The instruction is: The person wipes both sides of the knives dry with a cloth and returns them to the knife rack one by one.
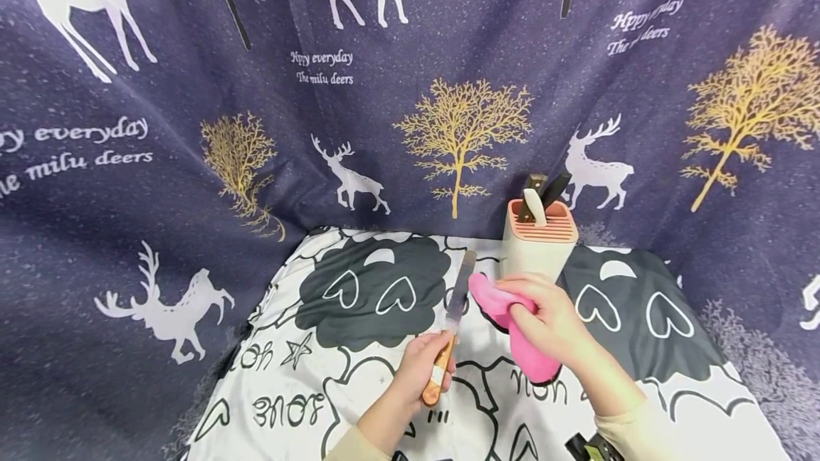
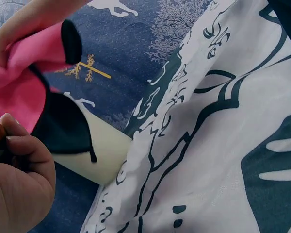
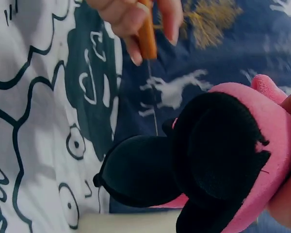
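Observation:
My left hand (image 1: 419, 368) grips the wooden handle (image 1: 438, 372) of a long, narrow knife. Its straight, blunt-tipped blade (image 1: 460, 290) points away from me, above the patterned cloth. To the right, my right hand (image 1: 544, 311) holds a bunched cloth (image 1: 534, 354), pink on one face and black on the other. In the head view the pink cloth is beside the blade, apart from it. The right wrist view shows the cloth's black side (image 3: 218, 145) close up, with the blade edge-on as a thin line running behind it. The left wrist view hides most of the knife.
A white knife block (image 1: 538, 255) with a pink slotted top stands at the back, just beyond my right hand; several handles stick out of it. A white and dark patterned cloth (image 1: 288, 390) covers the work surface. Behind hangs a dark blue curtain (image 1: 384, 91) with deer and trees.

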The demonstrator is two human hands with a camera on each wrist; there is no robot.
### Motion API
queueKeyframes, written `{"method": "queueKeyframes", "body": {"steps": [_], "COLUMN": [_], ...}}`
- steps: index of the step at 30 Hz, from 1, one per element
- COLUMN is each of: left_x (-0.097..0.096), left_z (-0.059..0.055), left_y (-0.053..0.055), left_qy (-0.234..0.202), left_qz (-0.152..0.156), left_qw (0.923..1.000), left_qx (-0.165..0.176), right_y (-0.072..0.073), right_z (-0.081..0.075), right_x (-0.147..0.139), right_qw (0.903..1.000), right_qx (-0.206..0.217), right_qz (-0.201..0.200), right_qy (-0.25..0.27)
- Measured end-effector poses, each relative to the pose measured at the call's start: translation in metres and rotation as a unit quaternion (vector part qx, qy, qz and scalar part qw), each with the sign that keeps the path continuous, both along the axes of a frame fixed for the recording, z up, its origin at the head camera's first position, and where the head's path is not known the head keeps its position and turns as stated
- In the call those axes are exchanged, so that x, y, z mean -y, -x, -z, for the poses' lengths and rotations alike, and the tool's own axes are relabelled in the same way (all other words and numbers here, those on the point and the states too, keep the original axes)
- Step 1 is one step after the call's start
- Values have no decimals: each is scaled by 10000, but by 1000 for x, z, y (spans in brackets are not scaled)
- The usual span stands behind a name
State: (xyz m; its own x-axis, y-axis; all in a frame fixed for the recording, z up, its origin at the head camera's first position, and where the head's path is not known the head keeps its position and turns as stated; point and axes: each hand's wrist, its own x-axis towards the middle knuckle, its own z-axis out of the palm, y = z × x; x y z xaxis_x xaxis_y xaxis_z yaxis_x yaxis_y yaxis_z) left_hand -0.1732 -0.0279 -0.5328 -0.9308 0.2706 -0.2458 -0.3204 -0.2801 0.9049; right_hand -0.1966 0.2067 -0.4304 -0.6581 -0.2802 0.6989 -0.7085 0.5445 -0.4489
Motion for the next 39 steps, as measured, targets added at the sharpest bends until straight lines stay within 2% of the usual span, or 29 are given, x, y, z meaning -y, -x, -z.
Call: {"method": "queueKeyframes", "body": {"steps": [3,7,13,19,26,31,35,39], "left_x": [-3,-5,-4,1,3,3,3,4], "left_z": [-2,-5,-5,-3,-2,-1,-2,-7], "left_y": [0,-1,-2,-3,-5,-10,-15,-22], "left_qy": [-117,-466,-757,-784,-483,-493,-598,-493], "left_qz": [-52,32,120,135,227,380,512,644], "left_qw": [9999,9989,9970,9968,9985,9978,9965,9963], "left_qx": [36,27,-54,-78,-134,-239,-271,-291], "right_y": [7,12,10,13,27,39,48,55], "right_z": [2,14,35,42,44,47,49,49], "right_x": [17,39,56,56,48,39,29,16], "right_qw": [9979,9890,9753,9765,9772,9789,9803,9808], "right_qx": [-260,-527,-511,-381,-259,-228,-44,69], "right_qz": [-179,-326,-438,-324,-98,18,266,543], "right_qy": [-570,-1344,-2104,-2098,-2103,-2031,-1955,-1870]}}
